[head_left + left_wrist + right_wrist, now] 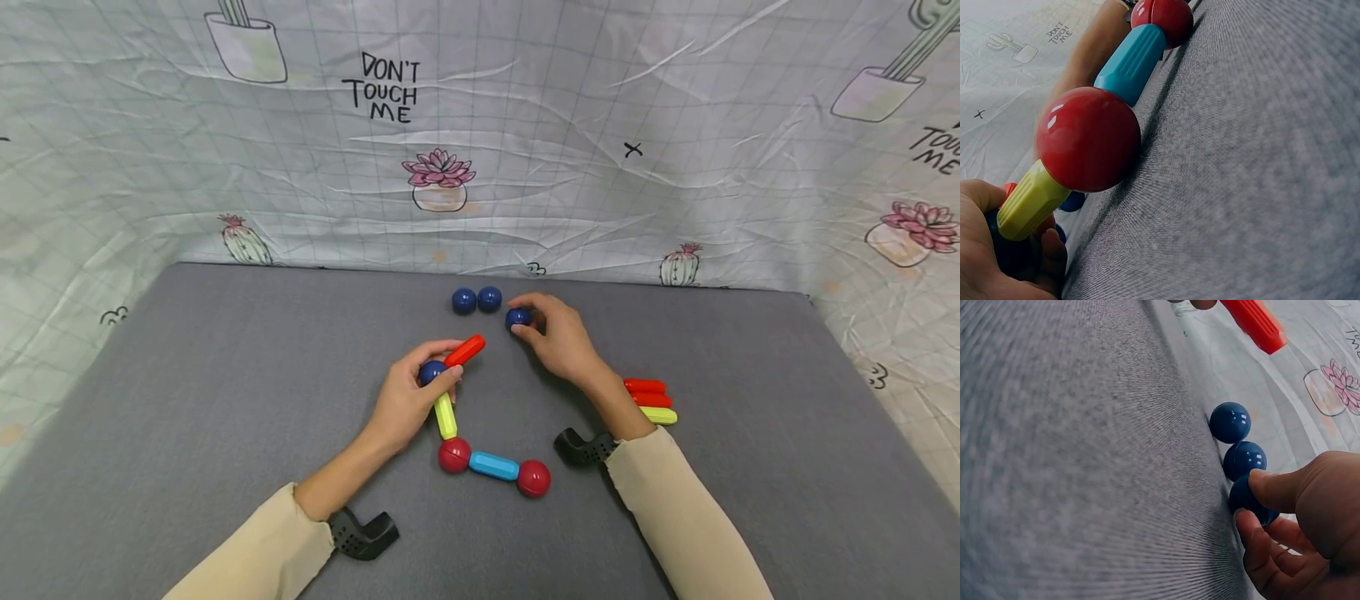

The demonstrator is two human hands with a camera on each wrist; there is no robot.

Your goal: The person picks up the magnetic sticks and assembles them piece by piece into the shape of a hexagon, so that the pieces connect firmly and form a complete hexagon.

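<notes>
My left hand (405,396) grips a blue ball (431,372) that joins a red rod (466,350) and a yellow rod (446,417). From the yellow rod the chain runs on to a red ball (1089,139), a light blue rod (494,465) and a second red ball (534,478) at the end. Farther back, my right hand (558,337) pinches a single blue ball (1251,499) between thumb and fingers, at or just above the grey surface. Two more blue balls (464,301) sit side by side just left of it.
Beside my right forearm lie two red rods (647,387) and a yellow rod (660,416), partly hidden by the arm. A printed cloth (525,167) rises behind the back edge of the grey tabletop (247,375). Black wrist devices (363,535) sit at both cuffs.
</notes>
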